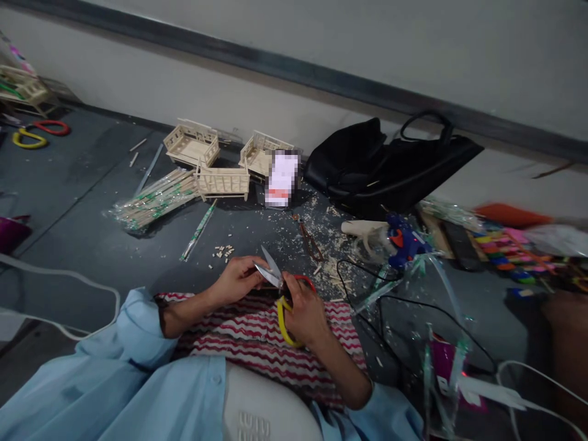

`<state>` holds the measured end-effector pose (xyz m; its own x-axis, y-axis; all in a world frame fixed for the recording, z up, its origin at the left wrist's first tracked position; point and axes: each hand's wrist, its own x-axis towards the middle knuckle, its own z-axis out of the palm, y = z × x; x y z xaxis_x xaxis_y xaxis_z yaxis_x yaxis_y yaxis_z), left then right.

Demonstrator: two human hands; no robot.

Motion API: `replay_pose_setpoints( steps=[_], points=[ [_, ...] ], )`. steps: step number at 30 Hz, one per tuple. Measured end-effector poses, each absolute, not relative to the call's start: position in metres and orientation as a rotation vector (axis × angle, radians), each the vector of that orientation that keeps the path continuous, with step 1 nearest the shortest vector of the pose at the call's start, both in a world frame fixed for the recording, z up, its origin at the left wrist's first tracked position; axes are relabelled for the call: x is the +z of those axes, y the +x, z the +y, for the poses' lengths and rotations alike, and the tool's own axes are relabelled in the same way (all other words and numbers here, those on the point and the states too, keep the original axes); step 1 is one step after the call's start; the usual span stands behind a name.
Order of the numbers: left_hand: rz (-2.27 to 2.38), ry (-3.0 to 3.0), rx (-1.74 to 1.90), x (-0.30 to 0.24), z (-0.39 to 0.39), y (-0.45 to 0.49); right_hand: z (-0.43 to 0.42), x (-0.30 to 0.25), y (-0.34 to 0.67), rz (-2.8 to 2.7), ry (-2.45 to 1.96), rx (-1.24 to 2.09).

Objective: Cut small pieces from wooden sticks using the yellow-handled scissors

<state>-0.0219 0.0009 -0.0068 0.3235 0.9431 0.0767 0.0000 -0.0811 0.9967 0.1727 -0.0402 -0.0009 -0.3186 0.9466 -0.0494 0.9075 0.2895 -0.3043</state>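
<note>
My right hand (309, 311) grips a pair of scissors (271, 274) by their red and yellow handles. The blades are parted and point up and to the left. Close to them, my left hand (235, 282) has thumb and fingers pinched together; whatever is between them is too small to make out. Both hands are above a red-and-white wavy-striped cloth (257, 334) on my lap. Beyond the left hand lie small cut stick pieces (223, 251) and a wrapped stick (198, 231). Small pliers (309, 240) rest among wood shavings past the scissors.
Several small slatted wooden models (224, 182) stand near the wall beside bagged sticks (158, 199) and a blurred phone (283, 177). A black bag (372, 165) leans there. At right are a blue glue gun (408, 242), its black cable and plastic wrappers. Another pair of scissors (34, 136) lies far left.
</note>
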Motion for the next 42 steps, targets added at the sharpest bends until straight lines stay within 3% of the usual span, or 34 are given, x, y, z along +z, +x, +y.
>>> replay_pose_setpoints(
  steps=[12, 20, 36, 42],
  points=[
    [1.005, 1.769, 1.178, 0.000, 0.000, -0.021, -0.040, 0.009, 0.170, -2.385, -1.672, 0.513],
    [1.043, 1.779, 1.288, 0.003, 0.004, -0.023, -0.036, -0.006, 0.167, -1.905, -1.700, 0.388],
    [0.996, 1.745, 1.224, -0.001, -0.005, -0.018, -0.036, -0.020, 0.178, -2.274, -1.633, 0.128],
    [0.987, 1.418, 1.101, -0.001, -0.001, -0.020, -0.038, -0.018, 0.181, -2.262, -1.657, 0.115]
  ],
)
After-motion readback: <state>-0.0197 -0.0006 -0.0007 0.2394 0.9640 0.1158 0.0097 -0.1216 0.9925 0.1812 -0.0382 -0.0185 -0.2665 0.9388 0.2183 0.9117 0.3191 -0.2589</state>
